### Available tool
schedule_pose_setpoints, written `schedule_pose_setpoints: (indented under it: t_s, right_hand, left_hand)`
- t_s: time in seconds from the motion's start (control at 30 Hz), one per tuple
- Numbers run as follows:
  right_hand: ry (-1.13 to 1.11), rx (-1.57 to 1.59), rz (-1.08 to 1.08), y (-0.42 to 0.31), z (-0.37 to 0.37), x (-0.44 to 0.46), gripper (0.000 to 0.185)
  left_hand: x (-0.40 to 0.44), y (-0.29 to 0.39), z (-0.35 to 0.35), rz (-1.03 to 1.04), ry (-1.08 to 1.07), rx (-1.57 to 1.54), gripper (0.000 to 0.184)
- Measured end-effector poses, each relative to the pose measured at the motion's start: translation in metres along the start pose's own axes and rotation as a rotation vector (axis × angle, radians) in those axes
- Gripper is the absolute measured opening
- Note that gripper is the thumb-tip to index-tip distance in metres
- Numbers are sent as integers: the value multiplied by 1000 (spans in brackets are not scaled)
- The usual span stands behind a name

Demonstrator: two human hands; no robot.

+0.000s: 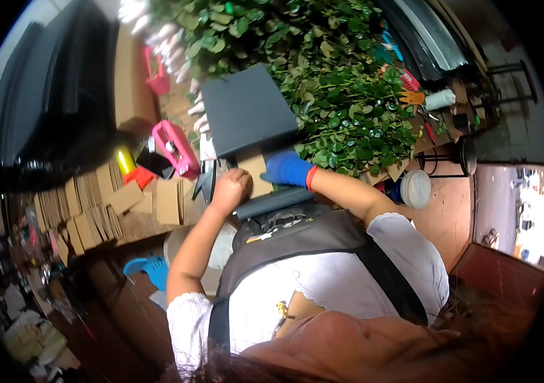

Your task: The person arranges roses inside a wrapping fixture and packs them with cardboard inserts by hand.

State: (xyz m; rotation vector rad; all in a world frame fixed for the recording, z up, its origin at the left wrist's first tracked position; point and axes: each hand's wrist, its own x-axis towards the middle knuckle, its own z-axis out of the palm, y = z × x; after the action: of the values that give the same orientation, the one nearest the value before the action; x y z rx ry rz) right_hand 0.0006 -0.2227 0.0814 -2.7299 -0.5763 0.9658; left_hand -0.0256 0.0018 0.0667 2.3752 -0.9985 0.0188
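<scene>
Bare and curled, my left hand (pixel 232 186) closes on the left edge of a brown cardboard piece (pixel 255 171). My right hand (pixel 290 171), in a blue glove with an orange cuff, is closed at the right edge of that same piece; its fingertips are partly hidden. A dark grey flat board (pixel 248 110) lies just beyond both hands. Between the hands and my apron is a dark rolled edge (pixel 274 202). Leafy green stems (pixel 348 96) are heaped behind and right of the board.
Cardboard pieces (pixel 96 223) stand in rows at the left, near a pink tape dispenser (pixel 175 150) and a yellow roll (pixel 123 161). Black plastic sheeting (pixel 49 115) fills the far left. A white bucket (pixel 416 189) is right of my right arm, and a blue plastic item (pixel 155 270) sits below the table.
</scene>
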Motion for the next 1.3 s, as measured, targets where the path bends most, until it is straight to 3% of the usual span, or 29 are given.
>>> schedule_pose_setpoints:
  t_s: [0.07, 0.13, 0.2, 0.23, 0.27, 0.33, 0.4, 0.5, 0.63, 0.73, 0.8, 0.87, 0.9, 1.0, 1.03, 1.13, 1.17, 1.27, 1.3]
  right_hand:
    - [58, -29, -143, -10, -29, -25, 44]
    - [561, 374, -357, 4, -35, -39, 30]
    - [977, 401, -269, 25, -70, -47, 26]
    - [1293, 284, -296, 42, -89, -44, 30]
    - [1351, 226, -217, 68, -100, -29, 36]
    - [1197, 5, 44, 102, -101, -7, 53]
    - [1015, -164, 92, 114, -98, 23, 60]
    - [1222, 130, -279, 104, -125, 35, 53]
    - [993, 903, -566, 88, -125, 28, 30]
    - [595, 573, -72, 102, -97, 25, 28]
    - [655, 629, 172, 109, -98, -14, 27]
    - [954, 558, 136, 132, -100, -32, 24]
    - [941, 475, 227, 138, -104, -35, 21]
    - [681, -106, 114, 151, -101, -28, 21]
    - [774, -252, 63, 152, -81, -22, 23]
    - [801, -411, 155, 165, -67, 13, 32]
    - [610, -161, 256, 170, -86, 21, 35]
    - [1113, -197, 235, 149, -151, -16, 33]
    - [1065, -279, 193, 152, -156, -16, 31]
  left_hand:
    - [-2, 2, -2, 12, -25, 71, 17]
    - [-1, 9, -1, 47, 39, 96, 15]
    - [0, 8, 5, 16, 40, 66, 15]
    - [3, 11, 3, 11, 40, 47, 16]
    - [3, 14, 1, 2, 40, 31, 16]
    - [3, 15, 1, 37, 46, 70, 15]
    - [8, 13, -2, 42, 47, 81, 15]
    - [9, 16, -1, 15, 28, 47, 15]
    - [8, 17, 1, -12, 56, 22, 16]
    - [7, 20, -2, -114, -15, -19, 17]
    - [10, 17, -2, -89, 3, -31, 19]
    - [12, 19, -4, -56, 44, -19, 20]
    - [11, 18, -6, -54, 20, -44, 22]
    - [13, 21, -11, -49, -6, -48, 25]
    - [13, 21, -11, -53, -13, -55, 26]
    - [10, 19, -5, -51, -25, -52, 27]
    - [8, 16, -2, -43, -24, -34, 27]
    - [3, 14, 1, -61, -32, -21, 28]
    - [4, 16, 0, -66, -33, -25, 28]
